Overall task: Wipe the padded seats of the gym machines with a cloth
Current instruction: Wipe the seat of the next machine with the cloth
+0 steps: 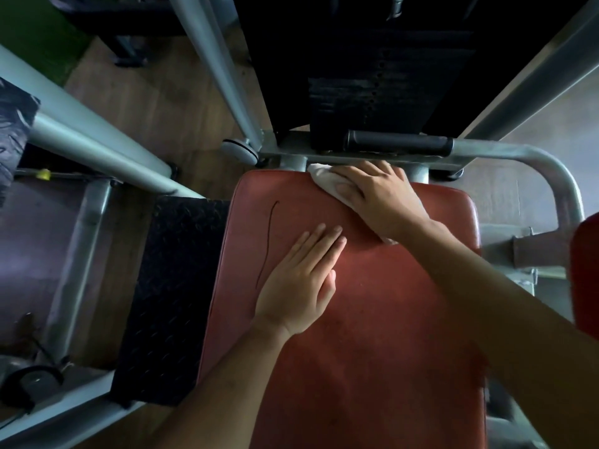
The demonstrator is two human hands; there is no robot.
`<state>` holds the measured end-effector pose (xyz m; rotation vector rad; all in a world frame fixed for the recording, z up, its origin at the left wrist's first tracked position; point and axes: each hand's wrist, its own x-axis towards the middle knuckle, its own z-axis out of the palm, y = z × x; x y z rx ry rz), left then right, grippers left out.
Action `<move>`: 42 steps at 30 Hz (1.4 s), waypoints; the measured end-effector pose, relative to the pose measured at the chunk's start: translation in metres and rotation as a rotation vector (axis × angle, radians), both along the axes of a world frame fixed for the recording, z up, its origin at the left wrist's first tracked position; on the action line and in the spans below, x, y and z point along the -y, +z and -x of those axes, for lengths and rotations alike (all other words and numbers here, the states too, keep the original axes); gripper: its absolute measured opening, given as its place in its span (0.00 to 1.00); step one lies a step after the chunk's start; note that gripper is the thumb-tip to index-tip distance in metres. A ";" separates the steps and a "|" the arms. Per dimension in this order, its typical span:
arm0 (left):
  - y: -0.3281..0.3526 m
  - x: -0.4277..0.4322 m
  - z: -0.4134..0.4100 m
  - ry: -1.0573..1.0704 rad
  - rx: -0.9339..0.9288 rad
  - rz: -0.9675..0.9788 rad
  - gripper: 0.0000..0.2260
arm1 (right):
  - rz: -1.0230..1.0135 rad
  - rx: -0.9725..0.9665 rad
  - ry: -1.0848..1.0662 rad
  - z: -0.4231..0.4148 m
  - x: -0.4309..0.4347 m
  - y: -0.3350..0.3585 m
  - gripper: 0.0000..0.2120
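on the seat (372, 367), cloth (324, 180) under right hand (382, 199) at twelve o'clock; left hand (296, 290) flat at centre; footplate (168, 286) at nine o'clock.

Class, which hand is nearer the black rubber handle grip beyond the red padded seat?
Right. The right hand presses a white cloth beside the black handle grip; the left hand lies flat midway down the red seat.

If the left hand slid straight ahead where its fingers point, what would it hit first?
Probably the right hand, which presses the white cloth onto the red seat near its far edge. Only bare padding lies between it and the left hand.
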<state>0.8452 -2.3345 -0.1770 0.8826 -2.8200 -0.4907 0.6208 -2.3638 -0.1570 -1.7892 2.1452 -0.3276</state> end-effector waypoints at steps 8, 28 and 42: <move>-0.001 0.001 0.000 -0.001 -0.015 -0.016 0.24 | -0.041 -0.027 -0.094 -0.021 0.014 -0.003 0.19; 0.010 -0.001 -0.005 0.110 -0.212 -0.182 0.14 | 0.039 -0.012 -0.125 -0.019 -0.045 -0.005 0.26; 0.033 0.007 0.030 0.056 -0.148 0.066 0.26 | 0.334 0.352 -0.338 0.014 -0.115 -0.011 0.19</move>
